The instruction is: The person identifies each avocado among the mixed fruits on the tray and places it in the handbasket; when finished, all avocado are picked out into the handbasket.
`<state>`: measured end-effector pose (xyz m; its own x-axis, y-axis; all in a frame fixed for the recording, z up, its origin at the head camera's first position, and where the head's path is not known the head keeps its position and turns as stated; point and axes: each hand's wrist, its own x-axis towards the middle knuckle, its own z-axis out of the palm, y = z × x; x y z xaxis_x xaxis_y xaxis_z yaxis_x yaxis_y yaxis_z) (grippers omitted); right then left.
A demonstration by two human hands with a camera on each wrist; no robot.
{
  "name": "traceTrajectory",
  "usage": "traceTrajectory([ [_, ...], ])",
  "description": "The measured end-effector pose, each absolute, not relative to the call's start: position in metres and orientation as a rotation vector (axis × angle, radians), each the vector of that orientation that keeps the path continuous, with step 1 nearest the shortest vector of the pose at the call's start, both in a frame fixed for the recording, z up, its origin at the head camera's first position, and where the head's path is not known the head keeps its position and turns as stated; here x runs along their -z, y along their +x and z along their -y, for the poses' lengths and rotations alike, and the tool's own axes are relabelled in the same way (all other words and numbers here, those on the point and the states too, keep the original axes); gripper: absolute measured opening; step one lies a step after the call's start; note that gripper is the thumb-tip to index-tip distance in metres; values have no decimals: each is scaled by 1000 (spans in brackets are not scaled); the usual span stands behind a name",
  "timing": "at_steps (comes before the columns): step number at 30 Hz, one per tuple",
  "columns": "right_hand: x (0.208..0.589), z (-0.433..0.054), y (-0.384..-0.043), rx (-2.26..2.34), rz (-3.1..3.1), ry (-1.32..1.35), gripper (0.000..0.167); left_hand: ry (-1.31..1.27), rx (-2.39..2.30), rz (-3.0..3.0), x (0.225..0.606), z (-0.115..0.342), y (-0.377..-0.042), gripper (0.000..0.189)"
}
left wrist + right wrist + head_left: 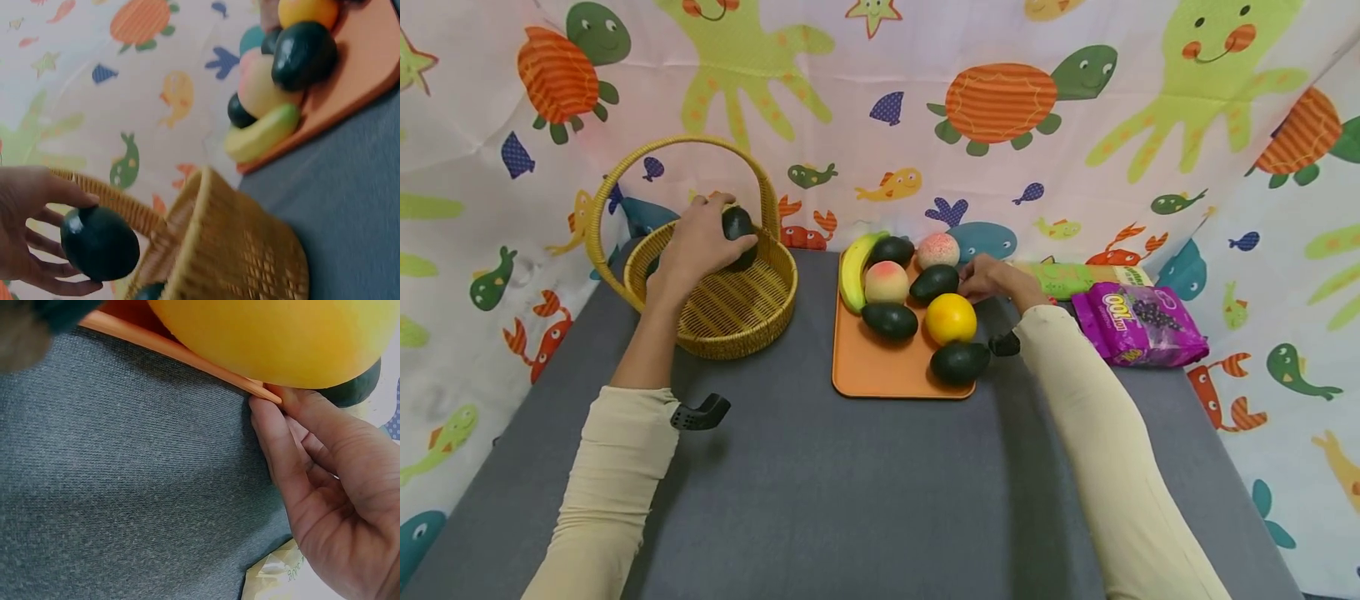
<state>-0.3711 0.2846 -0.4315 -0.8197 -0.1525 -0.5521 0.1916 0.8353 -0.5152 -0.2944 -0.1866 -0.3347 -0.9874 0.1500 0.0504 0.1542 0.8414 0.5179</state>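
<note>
My left hand [696,237] grips a dark green avocado [100,244] over the yellow wicker basket [737,346], under its arched handle. Part of another dark green fruit [151,292] shows inside the basket, mostly hidden by the rim. My right hand [996,279] pinches the right edge of the orange tray [880,371] between thumb and fingers, beside an orange [951,319]. On the tray lie a banana [853,273], two peaches [886,282] and several avocados [889,321].
Right of the tray are a purple package with grapes on it [1142,325] and a green package [1078,277] behind it. The grey tabletop [850,492] stretches in front. A cloth with printed sea animals [880,100] hangs behind the table.
</note>
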Motion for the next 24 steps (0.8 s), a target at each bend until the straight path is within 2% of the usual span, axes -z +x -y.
traceTrajectory([
  [7,431,-285,-368,756,-2420,25,33,-153,666,3212,349,214,-290,71],
  [12,430,-287,-369,740,-2432,15,34,-77,503,3287,356,220,-277,50],
  [15,430,-289,-370,744,-2437,23,36,-29,417,3319,358,220,-273,43],
  [24,432,-288,-370,748,-2442,-11,36,101,369,3319,370,222,-275,57],
])
